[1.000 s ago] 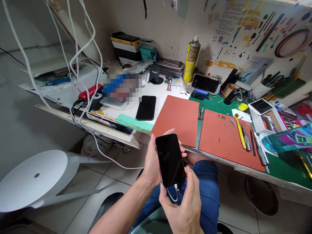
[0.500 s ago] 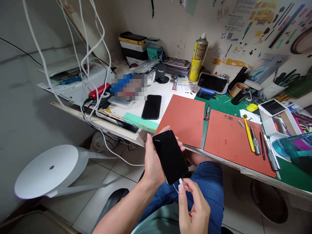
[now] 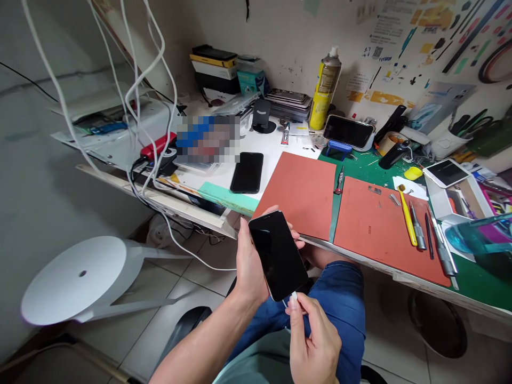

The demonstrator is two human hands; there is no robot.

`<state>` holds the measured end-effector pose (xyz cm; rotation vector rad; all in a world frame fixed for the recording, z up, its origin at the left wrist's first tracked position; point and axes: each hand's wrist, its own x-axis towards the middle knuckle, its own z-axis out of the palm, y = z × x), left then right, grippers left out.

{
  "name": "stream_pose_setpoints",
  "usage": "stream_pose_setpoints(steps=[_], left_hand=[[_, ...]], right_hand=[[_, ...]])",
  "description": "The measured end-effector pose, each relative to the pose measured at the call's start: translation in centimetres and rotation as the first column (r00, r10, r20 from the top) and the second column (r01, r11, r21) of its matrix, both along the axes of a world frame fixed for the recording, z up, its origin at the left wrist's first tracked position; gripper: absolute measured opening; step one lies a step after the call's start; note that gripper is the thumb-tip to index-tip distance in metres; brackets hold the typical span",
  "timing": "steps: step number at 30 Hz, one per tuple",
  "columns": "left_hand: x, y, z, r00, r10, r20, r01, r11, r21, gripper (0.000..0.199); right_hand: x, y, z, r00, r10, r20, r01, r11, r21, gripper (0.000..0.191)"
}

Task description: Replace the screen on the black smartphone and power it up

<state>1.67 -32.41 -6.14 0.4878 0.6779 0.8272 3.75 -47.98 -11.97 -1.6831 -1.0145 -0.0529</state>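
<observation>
A black-screened smartphone (image 3: 277, 256) lies tilted in my left hand (image 3: 250, 261), whose thumb runs along one edge while fingertips wrap the other. Its screen is dark. Between the thumb and index finger of my right hand (image 3: 314, 336) is the white plug of a charging cable (image 3: 294, 296), at the phone's bottom edge. Whether the plug is fully seated in the port I cannot tell. The white cord (image 3: 200, 261) passes behind my left wrist toward the left. Both hands are above my lap, in front of the bench edge.
Two reddish-brown mats (image 3: 300, 197) lie on the bench. A second dark phone (image 3: 247, 173) rests left of them. On the right mat are a yellow brush (image 3: 408, 218) and several slim tools. A spray can (image 3: 326, 88) stands behind. White cables (image 3: 138, 96) hang at left, above a white stool (image 3: 76, 277).
The view has shifted slightly. My right fingers have closed in nearer to the phone's bottom edge, covering more of the plug. The left hand's hold on the phone is unchanged.
</observation>
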Motion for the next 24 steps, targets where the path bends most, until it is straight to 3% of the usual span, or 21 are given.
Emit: stream_pose_setpoints(steps=[15, 24], left_hand=[[0.22, -0.45, 0.28, 0.998, 0.066, -0.014, -0.066, 0.997, -0.028, 0.066], [0.11, -0.25, 0.08, 1.0, 0.015, -0.017, -0.015, 1.0, -0.009, 0.067]], right_hand=[[-0.06, 0.18, 0.3, 1.0, 0.022, -0.013, -0.023, 0.999, -0.028, 0.017], [-0.07, 0.18, 0.24, 1.0, 0.014, 0.0, -0.014, 0.999, -0.039, 0.016]])
